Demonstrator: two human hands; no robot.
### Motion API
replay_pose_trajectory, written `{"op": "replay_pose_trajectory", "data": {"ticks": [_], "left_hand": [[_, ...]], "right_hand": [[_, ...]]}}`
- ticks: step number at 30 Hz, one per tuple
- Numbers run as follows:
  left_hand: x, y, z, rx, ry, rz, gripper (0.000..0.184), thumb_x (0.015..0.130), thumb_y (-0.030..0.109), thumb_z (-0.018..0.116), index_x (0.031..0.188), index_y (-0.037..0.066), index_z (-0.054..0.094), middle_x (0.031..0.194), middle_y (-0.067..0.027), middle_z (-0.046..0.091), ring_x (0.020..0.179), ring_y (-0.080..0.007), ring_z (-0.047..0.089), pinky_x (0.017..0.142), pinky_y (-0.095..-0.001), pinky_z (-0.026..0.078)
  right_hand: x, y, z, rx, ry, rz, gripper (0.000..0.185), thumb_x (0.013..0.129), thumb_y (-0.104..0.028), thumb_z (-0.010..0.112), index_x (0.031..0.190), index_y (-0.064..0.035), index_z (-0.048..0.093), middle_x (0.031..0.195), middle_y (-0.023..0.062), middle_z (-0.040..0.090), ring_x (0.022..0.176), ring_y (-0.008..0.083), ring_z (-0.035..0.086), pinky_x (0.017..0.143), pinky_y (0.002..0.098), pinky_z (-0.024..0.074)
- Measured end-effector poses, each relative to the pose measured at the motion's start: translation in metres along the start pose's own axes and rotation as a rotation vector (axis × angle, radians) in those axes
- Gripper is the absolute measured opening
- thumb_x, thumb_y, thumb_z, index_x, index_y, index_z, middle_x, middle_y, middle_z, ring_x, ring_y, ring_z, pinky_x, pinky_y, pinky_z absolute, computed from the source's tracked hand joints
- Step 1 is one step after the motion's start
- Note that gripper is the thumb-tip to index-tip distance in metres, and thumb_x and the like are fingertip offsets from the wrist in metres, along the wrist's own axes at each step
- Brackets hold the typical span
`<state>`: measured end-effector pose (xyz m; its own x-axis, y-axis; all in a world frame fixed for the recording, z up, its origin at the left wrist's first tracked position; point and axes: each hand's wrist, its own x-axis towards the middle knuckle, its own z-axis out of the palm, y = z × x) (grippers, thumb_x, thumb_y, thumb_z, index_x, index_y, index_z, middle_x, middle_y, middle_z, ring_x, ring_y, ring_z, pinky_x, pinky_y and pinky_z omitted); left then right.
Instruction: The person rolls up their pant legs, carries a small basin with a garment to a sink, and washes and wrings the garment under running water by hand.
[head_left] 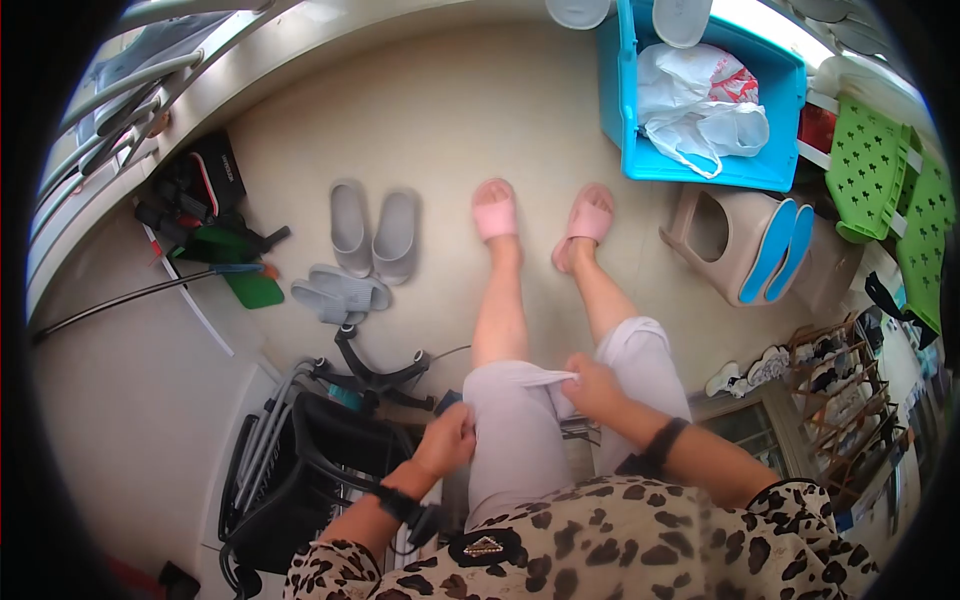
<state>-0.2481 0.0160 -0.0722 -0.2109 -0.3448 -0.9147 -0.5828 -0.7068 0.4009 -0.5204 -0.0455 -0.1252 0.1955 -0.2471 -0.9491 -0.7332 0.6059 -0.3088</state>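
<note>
Right hand (596, 392) pinched shut on your trousers (520, 435), drawing the left hem (530, 374) taut; left hand (447, 440) curls at that leg's outer side, and I can't tell if it holds cloth. Both hems sit about knee-high, the left not yet released. Pale floor (430, 110) spreads beyond the trousers: bin (618, 110) ahead-right, grey clogs (397, 235) ahead-left, chair (350, 440) leftward.

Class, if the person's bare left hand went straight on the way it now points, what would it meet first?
The left hand would probably meet the pale lilac cloth trouser leg beside it; whether they touch is unclear.
</note>
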Motion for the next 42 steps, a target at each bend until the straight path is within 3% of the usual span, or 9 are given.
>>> {"op": "replay_pose_trajectory", "data": {"ticks": [5,9,14,17,23,26,29,31,42], "left_hand": [[-0.031,0.047,-0.026,0.126,0.054,0.189,0.024,0.071,0.004,0.063,0.093,0.005,0.052,0.087,-0.0154,0.054,0.079,-0.034,0.055,0.07,-0.0373,0.045],[0.021,0.124,-0.015,0.348,0.304,0.431,0.068,0.072,0.019,0.069,0.13,0.001,0.036,0.113,-0.0242,0.052,0.108,-0.0399,0.046,0.095,-0.0444,0.034],[0.067,0.101,0.046,-0.137,0.094,0.202,0.043,0.079,0.021,0.064,0.113,-0.002,0.053,0.096,-0.0169,0.06,0.089,-0.0316,0.057,0.081,-0.0386,0.043],[0.078,0.086,0.029,-0.629,-0.206,-0.111,0.029,0.083,0.019,0.059,0.102,-0.003,0.06,0.084,-0.007,0.063,0.077,-0.0195,0.058,0.072,-0.0312,0.045],[0.089,0.081,0.008,-0.522,-0.489,-0.033,0.028,0.085,0.021,0.058,0.102,-0.002,0.06,0.086,-0.0022,0.061,0.077,-0.0111,0.054,0.071,-0.0263,0.044],[0.094,0.076,0.002,-0.361,-0.446,-0.034,0.03,0.083,0.022,0.059,0.104,-0.001,0.059,0.091,-0.0078,0.062,0.083,-0.0178,0.057,0.077,-0.0286,0.044],[0.076,0.101,-0.012,-0.047,-0.118,0.234,0.034,0.08,0.022,0.063,0.108,0.003,0.056,0.099,-0.013,0.061,0.092,-0.0261,0.057,0.083,-0.0323,0.043],[0.059,0.104,-0.015,0.088,-0.136,0.527,0.038,0.078,0.022,0.066,0.11,0.003,0.055,0.101,-0.017,0.059,0.096,-0.0311,0.056,0.085,-0.0349,0.043],[0.006,0.084,0.013,0.226,-0.138,0.647,0.062,0.062,0.015,0.077,0.116,0.004,0.048,0.113,-0.0157,0.052,0.108,-0.033,0.049,0.093,-0.0416,0.038]], "right_hand": [[-0.019,-0.027,-0.049,0.603,0.189,0.171,0.014,0.078,-0.005,0.052,0.093,-0.0028,0.053,0.074,0.0117,0.061,0.059,0.0191,0.061,0.047,0.0318,0.053],[-0.004,-0.071,-0.051,0.931,0.071,0.187,0.017,0.08,-0.002,0.05,0.096,-0.0037,0.054,0.079,0.0091,0.06,0.066,0.0175,0.062,0.049,0.0316,0.0558],[-0.011,-0.072,-0.061,1.028,0.021,0.276,0.02,0.08,-0.004,0.053,0.1,-0.0021,0.054,0.089,0.0135,0.06,0.079,0.0255,0.063,0.06,0.0371,0.0558],[-0.034,-0.082,-0.075,-0.124,0.182,-0.434,0.031,0.082,-0.01,0.054,0.113,-0.0031,0.051,0.098,0.0142,0.056,0.093,0.0293,0.058,0.078,0.0399,0.05],[-0.011,-0.055,-0.046,-0.448,-0.214,-0.713,0.025,0.084,-0.013,0.052,0.108,-0.0078,0.054,0.091,0.0174,0.059,0.091,0.0364,0.057,0.079,0.0408,0.0452],[-0.027,-0.042,-0.021,-0.095,-0.132,-0.443,0.019,0.087,-0.016,0.048,0.102,-0.0058,0.053,0.079,0.0144,0.057,0.068,0.0289,0.057,0.06,0.0404,0.0458],[-0.031,-0.029,-0.013,1.082,-0.374,0.615,0.016,0.091,-0.018,0.044,0.093,-0.0041,0.051,0.067,0.0088,0.051,0.048,0.0172,0.045,0.043,0.0324,0.0391],[-0.04,-0.048,-0.014,1.099,-0.366,0.703,0.015,0.092,-0.02,0.043,0.09,-0.0062,0.049,0.064,0.0042,0.046,0.046,0.0109,0.037,0.041,0.0268,0.0321],[-0.089,-0.057,0.003,1.193,-0.342,0.75,0.023,0.091,-0.021,0.041,0.087,-0.0018,0.052,0.063,0.0056,0.05,0.039,0.0114,0.037,0.036,0.0257,0.0307]]}}
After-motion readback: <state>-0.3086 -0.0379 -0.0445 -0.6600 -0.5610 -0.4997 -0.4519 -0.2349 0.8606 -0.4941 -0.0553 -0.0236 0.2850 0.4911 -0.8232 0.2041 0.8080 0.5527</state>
